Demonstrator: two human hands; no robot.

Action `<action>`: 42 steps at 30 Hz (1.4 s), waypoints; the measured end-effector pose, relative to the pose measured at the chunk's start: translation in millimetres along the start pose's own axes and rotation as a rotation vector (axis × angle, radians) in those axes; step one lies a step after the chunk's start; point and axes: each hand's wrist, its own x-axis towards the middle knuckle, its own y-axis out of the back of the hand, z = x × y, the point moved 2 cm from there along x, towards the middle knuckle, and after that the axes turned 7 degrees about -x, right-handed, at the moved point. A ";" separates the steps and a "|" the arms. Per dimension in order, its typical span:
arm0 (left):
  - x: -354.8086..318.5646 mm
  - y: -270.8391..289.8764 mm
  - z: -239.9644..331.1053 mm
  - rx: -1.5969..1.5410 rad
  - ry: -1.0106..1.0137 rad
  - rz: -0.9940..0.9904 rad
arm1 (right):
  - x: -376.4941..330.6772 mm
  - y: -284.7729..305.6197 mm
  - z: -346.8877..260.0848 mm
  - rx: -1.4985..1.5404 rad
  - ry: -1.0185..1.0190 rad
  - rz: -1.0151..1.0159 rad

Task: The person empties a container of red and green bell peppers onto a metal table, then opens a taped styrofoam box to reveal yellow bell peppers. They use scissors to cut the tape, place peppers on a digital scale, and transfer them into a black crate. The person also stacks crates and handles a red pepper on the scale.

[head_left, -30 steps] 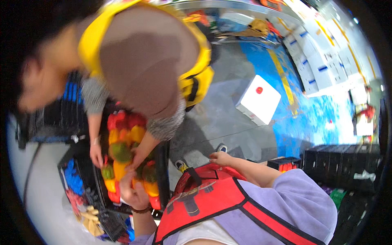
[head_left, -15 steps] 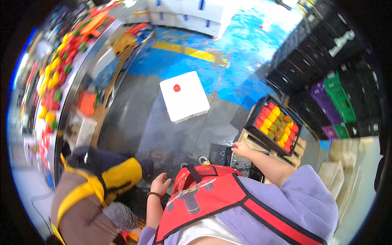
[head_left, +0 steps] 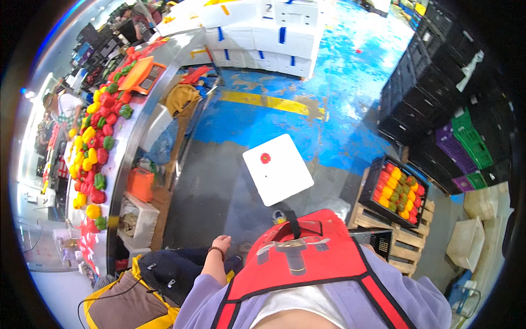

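My left hand (head_left: 221,242), with a dark beaded bracelet at the wrist, hangs beside the red apron (head_left: 298,249). It looks loosely open and holds nothing I can see. My right hand (head_left: 373,251) is mostly hidden behind the apron's edge, close to a black plastic crate (head_left: 379,239); its fingers do not show, nor whether it touches the crate. Ahead of me on the floor stands a white box (head_left: 285,178) with a red bell pepper (head_left: 266,158) on top. A black crate of red, yellow and green peppers (head_left: 401,192) sits on a wooden pallet (head_left: 405,241) at the right.
A long metal table (head_left: 118,181) on the left carries loose peppers and an orange scale (head_left: 143,75). Another person (head_left: 129,296) bends close at my lower left. White boxes (head_left: 263,44) stand at the back, stacked black crates (head_left: 427,71) at the right.
My view has swung, so the white box and pepper crate appear farther right. My right hand has gone from plain sight to behind the apron. The person at lower left appears lower.
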 end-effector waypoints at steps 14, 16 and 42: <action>43.0 37.9 41.9 -0.201 0.034 0.094 | 106.8 39.9 -167.0 0.035 0.128 -0.010; 43.3 31.6 24.2 -0.201 0.073 0.095 | 119.7 44.6 -176.5 0.020 0.124 -0.028; 293.0 -49.1 413.7 0.244 -0.560 -0.015 | 370.0 340.9 -366.8 0.004 0.043 0.016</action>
